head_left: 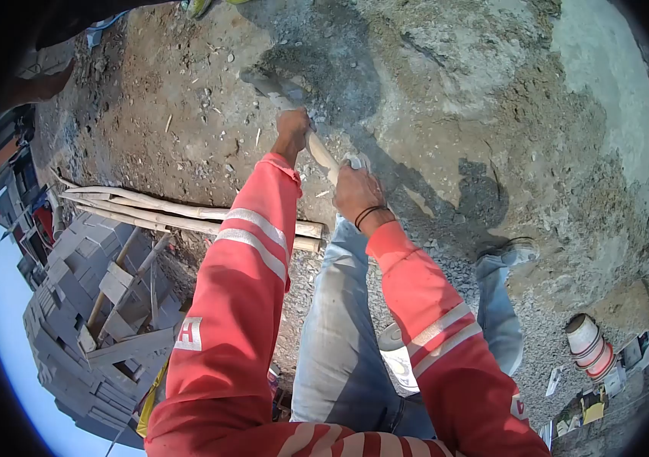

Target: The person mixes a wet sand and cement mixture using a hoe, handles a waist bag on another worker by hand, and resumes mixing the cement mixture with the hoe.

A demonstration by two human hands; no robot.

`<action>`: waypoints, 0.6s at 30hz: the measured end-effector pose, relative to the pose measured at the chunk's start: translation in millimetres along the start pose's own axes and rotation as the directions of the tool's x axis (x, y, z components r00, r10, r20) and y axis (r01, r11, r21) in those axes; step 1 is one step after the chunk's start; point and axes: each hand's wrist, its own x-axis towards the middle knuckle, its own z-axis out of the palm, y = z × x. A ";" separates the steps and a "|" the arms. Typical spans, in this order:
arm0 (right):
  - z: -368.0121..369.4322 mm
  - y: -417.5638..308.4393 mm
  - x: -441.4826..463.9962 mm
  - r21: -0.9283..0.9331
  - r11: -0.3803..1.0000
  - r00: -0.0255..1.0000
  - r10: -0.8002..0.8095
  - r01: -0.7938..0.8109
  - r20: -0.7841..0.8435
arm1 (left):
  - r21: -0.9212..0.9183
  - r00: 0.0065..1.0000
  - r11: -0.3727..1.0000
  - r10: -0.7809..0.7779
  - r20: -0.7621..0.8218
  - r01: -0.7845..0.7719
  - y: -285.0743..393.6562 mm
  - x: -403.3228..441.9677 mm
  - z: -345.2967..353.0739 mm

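My left hand (292,129) is wrapped round a pale wooden tool handle (321,156), near its far end. Closer to my body, my right hand (359,194), with dark bands at the wrist, grips the same handle. Beyond my left hand the tool's greyish head (267,85) meets a dark patch of loose soil (294,67). Shadow and dirt hide its outline, so I cannot tell whether it is a hoe or a shovel. Both arms, in red sleeves with white stripes, reach forward over the ground.
Wooden poles (187,213) lie left of my legs, near a stack of grey blocks (73,305) with planks. Stacked buckets (589,346) stand at the right; a white container (398,356) is between my legs. Another person's limb (39,87) shows at upper left. Gravel (431,297) surrounds my feet.
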 end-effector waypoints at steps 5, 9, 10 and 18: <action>-48.5 84.8 -94.0 -0.060 0.997 0.996 0.050 -0.046 0.070 | 0.057 0.999 0.998 -0.012 -0.043 0.015 -92.0 -64.9 83.1; -98.5 182.4 -168.8 -0.206 0.973 0.983 0.135 -0.107 0.125 | -0.060 0.978 0.976 -0.206 0.035 0.208 -128.3 -181.0 183.2; -107.0 213.5 -183.8 -0.259 0.961 0.993 0.112 -0.096 0.047 | -0.055 0.979 0.979 -0.195 0.064 0.198 -149.4 -184.9 217.8; -337.5 345.2 -352.1 -0.468 0.880 0.994 -0.034 0.077 0.101 | -0.760 0.876 0.460 -0.377 0.300 0.458 -102.7 -415.4 390.4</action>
